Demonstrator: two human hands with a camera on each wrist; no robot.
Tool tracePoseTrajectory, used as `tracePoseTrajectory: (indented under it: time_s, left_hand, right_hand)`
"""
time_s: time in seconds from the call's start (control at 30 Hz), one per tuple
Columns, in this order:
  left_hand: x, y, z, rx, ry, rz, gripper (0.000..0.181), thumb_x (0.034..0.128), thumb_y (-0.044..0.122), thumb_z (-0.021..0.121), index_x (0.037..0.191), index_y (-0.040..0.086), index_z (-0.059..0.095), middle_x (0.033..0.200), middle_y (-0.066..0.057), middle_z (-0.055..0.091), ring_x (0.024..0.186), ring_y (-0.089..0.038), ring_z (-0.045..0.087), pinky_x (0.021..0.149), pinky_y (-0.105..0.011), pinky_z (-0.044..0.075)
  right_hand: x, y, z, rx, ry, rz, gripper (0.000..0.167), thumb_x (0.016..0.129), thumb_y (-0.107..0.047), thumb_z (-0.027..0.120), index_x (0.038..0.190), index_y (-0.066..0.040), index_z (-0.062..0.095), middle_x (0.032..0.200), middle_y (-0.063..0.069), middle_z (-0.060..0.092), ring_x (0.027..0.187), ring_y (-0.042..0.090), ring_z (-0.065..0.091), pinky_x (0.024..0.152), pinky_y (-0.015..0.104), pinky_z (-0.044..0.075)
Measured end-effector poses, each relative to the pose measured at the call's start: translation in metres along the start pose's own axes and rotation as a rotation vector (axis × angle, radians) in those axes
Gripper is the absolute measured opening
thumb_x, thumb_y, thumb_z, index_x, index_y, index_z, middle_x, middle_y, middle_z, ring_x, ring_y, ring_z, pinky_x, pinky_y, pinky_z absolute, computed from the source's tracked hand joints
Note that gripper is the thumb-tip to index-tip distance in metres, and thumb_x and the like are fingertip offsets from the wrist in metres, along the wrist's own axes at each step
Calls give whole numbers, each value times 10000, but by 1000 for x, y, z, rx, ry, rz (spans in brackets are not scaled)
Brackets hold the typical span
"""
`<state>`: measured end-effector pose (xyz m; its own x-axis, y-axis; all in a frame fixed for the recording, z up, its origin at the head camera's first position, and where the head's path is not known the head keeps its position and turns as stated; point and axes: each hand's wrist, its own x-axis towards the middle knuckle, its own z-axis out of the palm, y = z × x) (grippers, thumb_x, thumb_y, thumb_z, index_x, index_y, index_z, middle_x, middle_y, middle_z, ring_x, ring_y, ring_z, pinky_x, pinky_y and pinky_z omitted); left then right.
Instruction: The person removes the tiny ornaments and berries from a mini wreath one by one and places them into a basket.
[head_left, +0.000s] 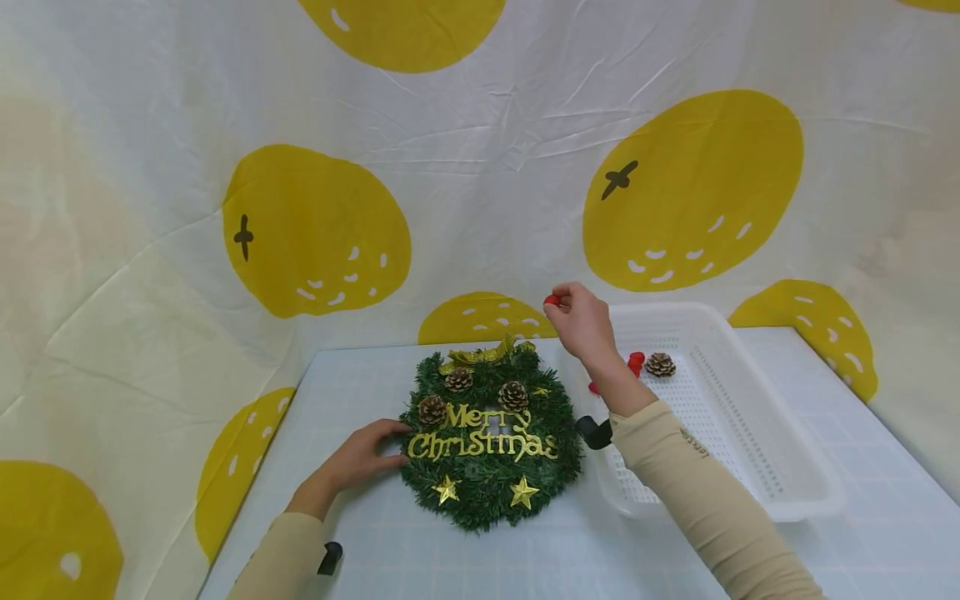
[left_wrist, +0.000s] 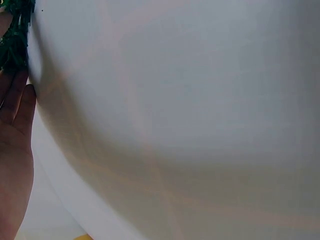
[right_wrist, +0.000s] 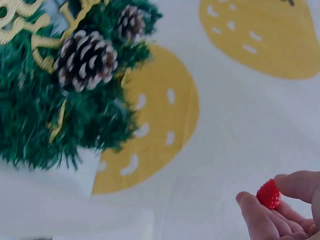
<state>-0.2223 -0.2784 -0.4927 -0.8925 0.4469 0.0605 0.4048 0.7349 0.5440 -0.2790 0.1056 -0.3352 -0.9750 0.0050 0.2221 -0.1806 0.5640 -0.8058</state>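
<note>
A green Christmas wreath (head_left: 489, 510) lies on the table with gold "Merry Christmas" lettering (head_left: 483, 446), gold stars, a gold bow (head_left: 480, 357) and pine cones (head_left: 513, 396). At its left edge, my left hand (head_left: 363, 454) touches the greenery, fingers straight and thumb spread apart from them; some fingertips are hidden in the tufts. Raised beyond the wreath's far right side, my right hand (head_left: 581, 321) pinches a small red, bumpy berry (right_wrist: 269, 194) between thumb and fingers.
To the right stands a white perforated plastic basket (head_left: 787, 433). Inside it are a pine cone (head_left: 660, 364) and several red pieces (head_left: 636, 362), partly hidden by the right forearm. A pale cloth covers the table (head_left: 375, 550); a fruit-printed curtain (head_left: 495, 200) hangs behind.
</note>
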Motion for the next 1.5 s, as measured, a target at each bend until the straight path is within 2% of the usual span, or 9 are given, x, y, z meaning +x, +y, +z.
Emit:
tracePoseTrajectory:
  time_s: [0.3, 0.63, 0.83, 1.13, 1.33, 1.5]
  left_hand:
    - [0, 0, 1, -1, -3, -5, 479, 871, 300, 753, 1278, 92, 612, 1283, -103, 599, 1234, -336, 528, 1042, -521, 413]
    - [0, -1, 1, 8, -5, 1, 484, 877, 320, 745, 1281, 92, 609, 1285, -102, 598, 1230, -334, 531, 1034, -522, 419]
    - [-1, 0, 0, 12, -3, -5, 484, 883, 332, 736, 1284, 93, 607, 1292, -103, 594, 1234, -338, 527, 1036, -525, 418]
    - [-1, -2, 1, 13, 1, -4, 487, 883, 330, 738, 1284, 89, 606, 1293, -110, 592, 1237, -345, 524, 1043, -529, 411]
    - [-1, -2, 1, 11, 1, -1, 480, 886, 322, 736, 1287, 92, 605, 1297, -112, 590, 1239, -347, 522, 1042, -532, 411]
    - [-1, -2, 2, 9, 0, 3, 483, 887, 329, 734, 1288, 92, 604, 1295, -110, 590, 1239, -344, 522, 1040, -531, 412]
  right_hand:
    - [5, 37, -17, -152, 36, 3, 404, 997, -179, 522, 1350, 14, 553, 1238, 218, 624, 1055, 376, 605, 851, 480, 522]
    - [8, 72, -35, -219, 41, 87, 414, 987, -159, 492, 1342, 48, 536, 1248, 251, 605, 1054, 415, 581, 872, 497, 502]
    - [4, 89, -40, -238, 7, 143, 432, 981, -139, 484, 1349, 87, 510, 1258, 281, 583, 1065, 421, 562, 874, 488, 503]
    - [4, 112, -40, -320, -22, 146, 404, 960, -120, 519, 1288, 115, 544, 1228, 307, 582, 1036, 450, 561, 878, 519, 504]
    - [5, 125, -39, -350, -64, 174, 404, 952, -123, 547, 1271, 125, 541, 1193, 304, 594, 976, 414, 580, 825, 489, 523]
    - [6, 133, -39, -385, -95, 165, 401, 932, -113, 547, 1257, 120, 562, 1154, 286, 620, 939, 394, 584, 807, 474, 521]
